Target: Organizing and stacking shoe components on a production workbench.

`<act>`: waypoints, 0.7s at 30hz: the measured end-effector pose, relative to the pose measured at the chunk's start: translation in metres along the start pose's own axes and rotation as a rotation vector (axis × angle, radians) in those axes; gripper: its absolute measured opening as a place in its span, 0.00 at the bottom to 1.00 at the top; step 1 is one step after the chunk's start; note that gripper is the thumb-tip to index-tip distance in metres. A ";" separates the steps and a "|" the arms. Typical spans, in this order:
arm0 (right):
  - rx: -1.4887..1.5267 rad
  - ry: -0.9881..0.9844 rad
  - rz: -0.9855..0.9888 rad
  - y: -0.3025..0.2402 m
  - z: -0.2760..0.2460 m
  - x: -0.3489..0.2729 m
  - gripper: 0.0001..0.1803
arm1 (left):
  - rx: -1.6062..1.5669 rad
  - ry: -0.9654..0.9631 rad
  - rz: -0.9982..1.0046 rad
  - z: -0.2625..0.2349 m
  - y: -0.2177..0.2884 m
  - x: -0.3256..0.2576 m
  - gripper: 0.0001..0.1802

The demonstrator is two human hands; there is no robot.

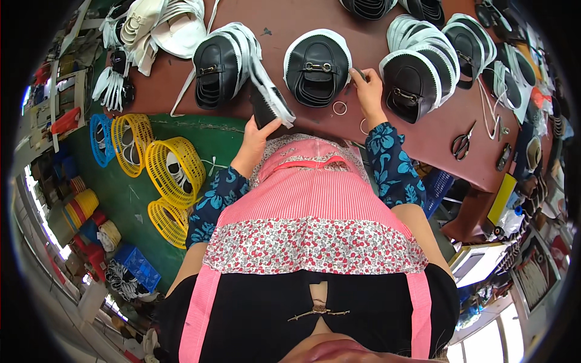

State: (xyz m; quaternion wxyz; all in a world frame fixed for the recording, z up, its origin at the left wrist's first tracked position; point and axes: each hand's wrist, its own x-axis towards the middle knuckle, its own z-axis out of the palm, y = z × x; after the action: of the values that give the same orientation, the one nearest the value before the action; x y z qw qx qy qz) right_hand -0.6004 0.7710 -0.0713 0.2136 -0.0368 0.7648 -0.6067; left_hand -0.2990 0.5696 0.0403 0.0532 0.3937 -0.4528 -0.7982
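Note:
My left hand is closed on the near end of a black shoe upper with a white edge, tilted at the table's front. This upper lies against the left stack of black uppers. My right hand is closed at the right side of the middle stack of black uppers, which has a gold buckle on top. A small dark thing shows at its fingertips; its kind I cannot make out. Between my right hand and the middle stack lies a pale ring.
On the reddish-brown table stand more stacked uppers to the right, with scissors nearer the edge. Pale uppers lie at the far left. Yellow baskets and a blue basket stand on the green floor at left.

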 end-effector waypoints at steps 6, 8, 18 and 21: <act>-0.396 -0.148 -0.234 -0.047 0.027 0.047 0.22 | 0.385 -0.112 0.352 0.050 0.019 0.050 0.32; -0.466 -0.274 -0.255 -0.056 0.040 0.060 0.23 | 0.400 -0.154 0.368 0.060 0.016 0.084 0.29; -0.499 -0.198 0.054 -0.002 0.000 0.077 0.27 | 1.025 -0.128 0.274 0.080 0.026 0.157 0.29; -0.523 -0.188 -0.127 -0.032 0.029 0.059 0.27 | 1.008 -0.117 0.259 0.072 0.023 0.156 0.28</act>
State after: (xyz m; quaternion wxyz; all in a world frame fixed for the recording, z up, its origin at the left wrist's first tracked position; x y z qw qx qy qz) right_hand -0.6500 0.7172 -0.0625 0.2286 -0.1945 0.8683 -0.3949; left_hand -0.4605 0.5361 -0.0122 -0.0698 0.2660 -0.8279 -0.4888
